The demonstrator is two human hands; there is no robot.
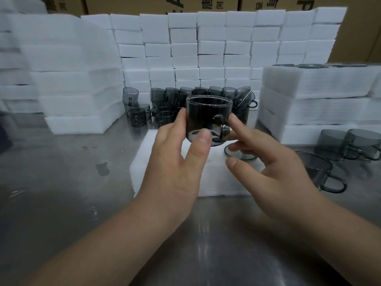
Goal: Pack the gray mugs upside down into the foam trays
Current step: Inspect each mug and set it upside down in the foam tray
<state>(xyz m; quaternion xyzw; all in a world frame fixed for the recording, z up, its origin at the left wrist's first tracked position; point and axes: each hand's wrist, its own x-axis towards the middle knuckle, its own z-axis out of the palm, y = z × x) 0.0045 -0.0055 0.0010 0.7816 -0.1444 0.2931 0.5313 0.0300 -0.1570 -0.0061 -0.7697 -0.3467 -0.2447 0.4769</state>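
Both forearms bare, entering from the near edge and converging on the gray mug [206,114]: left forearm [115,240] runs up from the lower left, right forearm [340,230] from the lower right. Left hand [177,166] grips the mug, thumb [203,139] pressed on its near wall, fingers wrapped round its left and far side. Right hand [276,170] sits just right of the mug, palm turned inward; index finger [237,123] extended to the mug's handle side, contact unclear. Right thumb held apart below the mug, remaining fingers loosely curled beneath it.
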